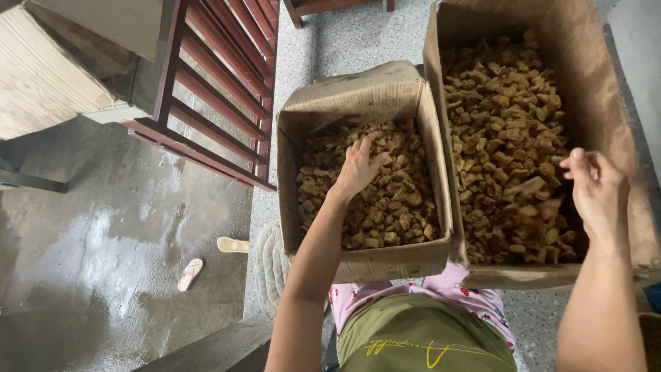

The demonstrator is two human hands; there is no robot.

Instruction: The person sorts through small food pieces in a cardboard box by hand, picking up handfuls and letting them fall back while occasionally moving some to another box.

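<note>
Spread flat, your left hand (359, 167) rests palm-down on the heap of small tan-brown dried chunks (385, 200) in the smaller open cardboard box (385, 262); fingers are extended, pressing into the pile, clenched on nothing.

Right hand (597, 189): raised over the near right corner of the larger open cardboard box (606, 96), fingers loosely curled, thumb up. Whether a piece sits between the fingertips cannot be told; nothing shows in it.

Item 1, smaller box: stands directly in front of you, flaps up, roughly half full of the chunks. Your left hand lies near its middle.

Item 2, larger box: touching the smaller one on its right side, filled deeper with the same kind of golden-brown irregular pieces (506, 138), a few paler slivers among them.

Handling, as judged: pieces look dry, light, rough-surfaced and stiff, so not slippery, but likely brittle at the edges. They lie loose and will shift and spill under the hand. Take single pieces by pinching across the thicker body; take quantities by scooping with cupped fingers from beneath, not by squeezing.

Surroundings: speckled grey stone floor (358, 41) under the boxes; wet dark concrete floor (103, 234) to your left, with a pale sandal (190, 273) lying on it and a second one (233, 244) near the step; dark red slatted wooden frame (220, 89) beyond.
</note>
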